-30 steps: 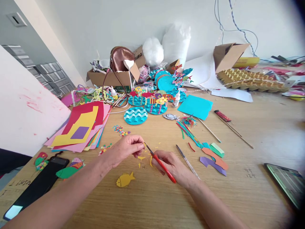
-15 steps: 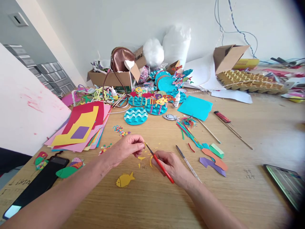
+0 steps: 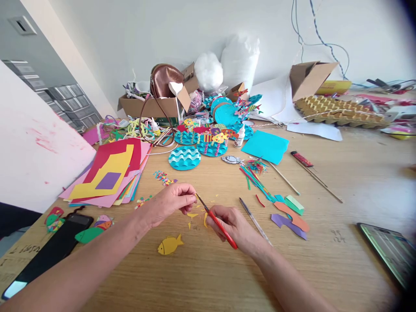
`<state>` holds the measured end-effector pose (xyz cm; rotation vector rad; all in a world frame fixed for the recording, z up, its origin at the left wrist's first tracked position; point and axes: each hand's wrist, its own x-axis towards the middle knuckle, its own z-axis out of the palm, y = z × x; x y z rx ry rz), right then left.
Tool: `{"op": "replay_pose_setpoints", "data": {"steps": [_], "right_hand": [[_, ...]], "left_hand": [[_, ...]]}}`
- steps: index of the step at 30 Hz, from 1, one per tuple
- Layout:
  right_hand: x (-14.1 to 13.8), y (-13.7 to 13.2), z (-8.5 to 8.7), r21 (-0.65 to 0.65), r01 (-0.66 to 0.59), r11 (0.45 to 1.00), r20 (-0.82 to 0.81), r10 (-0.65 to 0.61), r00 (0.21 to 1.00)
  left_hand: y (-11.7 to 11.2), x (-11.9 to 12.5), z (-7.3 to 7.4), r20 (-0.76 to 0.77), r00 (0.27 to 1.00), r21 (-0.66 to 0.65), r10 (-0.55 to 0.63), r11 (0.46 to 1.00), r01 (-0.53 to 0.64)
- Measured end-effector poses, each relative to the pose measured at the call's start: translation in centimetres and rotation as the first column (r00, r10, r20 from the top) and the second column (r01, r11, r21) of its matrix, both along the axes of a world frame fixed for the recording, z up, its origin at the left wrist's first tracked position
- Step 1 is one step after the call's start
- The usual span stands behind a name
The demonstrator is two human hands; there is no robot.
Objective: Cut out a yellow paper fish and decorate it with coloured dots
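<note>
My right hand (image 3: 232, 221) is closed around red-handled scissors (image 3: 224, 229), their blades pointing up and left. At the blade tips, my left hand (image 3: 182, 198) is closed in a pinch on a small piece of yellow paper, mostly hidden by the fingers. Yellow paper scraps (image 3: 193, 215) lie on the table beneath the hands. Nearer to me is a yellow paper fish (image 3: 170, 245) with a drawn eye and gill line. A pen (image 3: 255, 220) rests just right of my right hand.
Coloured paper sheets (image 3: 113, 167) are stacked at left, beside a black phone (image 3: 48, 251). Blue wavy discs (image 3: 184, 157), a glue bottle (image 3: 239, 136) and a blue sheet (image 3: 265, 146) sit farther back. Paper strips (image 3: 256, 184) and offcuts (image 3: 294, 218) lie right; another phone (image 3: 386, 253) is at the right edge.
Both hands and the scissors keep nearly the same pose, the blade tips still at my left fingers. The whole view has shifted very slightly.
</note>
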<state>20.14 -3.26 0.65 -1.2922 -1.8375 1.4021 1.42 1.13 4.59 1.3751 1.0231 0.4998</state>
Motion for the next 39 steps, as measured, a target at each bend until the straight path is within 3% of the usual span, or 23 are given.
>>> {"op": "replay_pose_setpoints", "data": {"steps": [16,28,34,39], "right_hand": [[0.13,-0.14,0.35,-0.005,-0.012,1.0,0.022,0.012,1.0],[0.06,-0.09,-0.38,0.232,-0.023,0.972,0.146,-0.012,0.989],[0.13,-0.14,0.05,0.094,-0.078,0.993,0.054,0.073,0.996],[0.26,-0.07,0.04,0.134,-0.075,0.988,0.088,0.063,0.994]], "left_hand": [[0.02,-0.07,0.24,-0.019,1.0,-0.02,-0.018,1.0,0.018],[-0.16,-0.07,0.28,-0.041,0.999,-0.015,-0.018,1.0,0.017],[-0.26,-0.19,0.1,-0.002,1.0,-0.012,-0.031,0.999,0.031],[-0.32,-0.05,0.41,-0.002,1.0,-0.032,-0.024,0.999,0.024]]}}
